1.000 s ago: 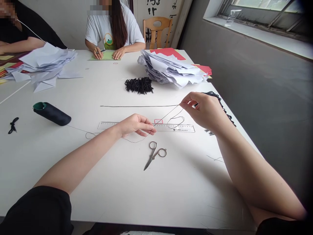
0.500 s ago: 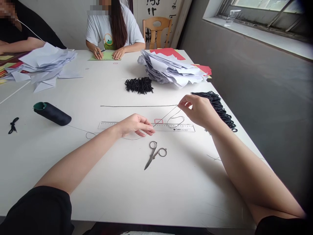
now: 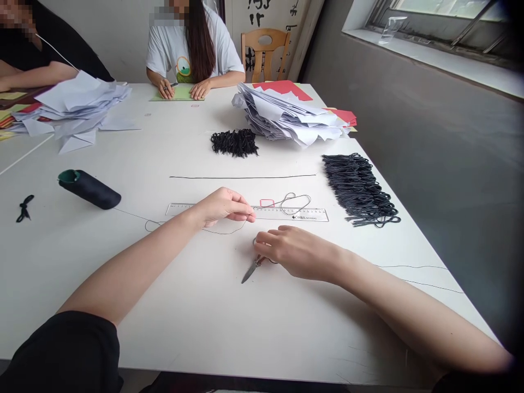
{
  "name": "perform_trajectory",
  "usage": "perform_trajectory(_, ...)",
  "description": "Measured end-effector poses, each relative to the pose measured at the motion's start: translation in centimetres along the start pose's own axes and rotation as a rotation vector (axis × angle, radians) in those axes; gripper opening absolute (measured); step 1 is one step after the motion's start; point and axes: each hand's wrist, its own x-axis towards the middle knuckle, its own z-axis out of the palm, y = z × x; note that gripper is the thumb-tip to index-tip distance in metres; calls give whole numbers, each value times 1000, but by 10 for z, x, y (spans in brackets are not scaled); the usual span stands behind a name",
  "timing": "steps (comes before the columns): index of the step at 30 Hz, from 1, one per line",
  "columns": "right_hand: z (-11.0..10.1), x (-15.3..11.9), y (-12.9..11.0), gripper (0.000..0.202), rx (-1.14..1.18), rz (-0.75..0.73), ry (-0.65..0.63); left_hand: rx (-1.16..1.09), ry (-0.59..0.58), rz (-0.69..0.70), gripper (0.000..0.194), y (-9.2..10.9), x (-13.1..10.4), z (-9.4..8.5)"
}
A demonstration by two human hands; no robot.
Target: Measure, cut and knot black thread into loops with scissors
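Observation:
My left hand (image 3: 227,207) pinches a thin black thread (image 3: 229,232) between thumb and fingertips, just over the clear ruler (image 3: 311,216). That thread runs left to a dark spool (image 3: 92,190) lying on its side, and a loose loop of it lies over the ruler's right part. Curled over the handles of the small metal scissors (image 3: 249,272), my right hand (image 3: 292,250) has closed its fingers on them; the blades point toward me on the table. Beyond the ruler, a separate black cord (image 3: 243,177) lies stretched straight.
Bundled black cords (image 3: 356,188) lie at the right, a smaller black bundle (image 3: 234,143) farther back. Paper piles (image 3: 286,117) stand behind. Across the white table (image 3: 184,327), one person in a white shirt (image 3: 221,43) holds a pen; another sits far left.
My right hand has let go of the straight cord's right end and come down toward me onto the scissors' handles. My left hand has barely moved and still pinches the thread.

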Motion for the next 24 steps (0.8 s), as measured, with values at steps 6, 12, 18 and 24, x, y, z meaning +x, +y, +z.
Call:
perform_trajectory(6, 6, 5, -3, 26, -34, 64, -40, -9, 2, 17, 19, 0, 0, -2)
perform_trajectory(12, -8, -4, 22, 15, 440, 196, 19, -18, 5, 15, 18, 2, -1, -3)
perform_trajectory(18, -14, -14, 44, 33, 573, 243, -7, 9, -6, -1, 16, 6, -4, 0)
perform_trajectory(24, -14, -15, 46, 47, 590, 319, -89, 25, -31, 12, 17, 6, -5, 0)
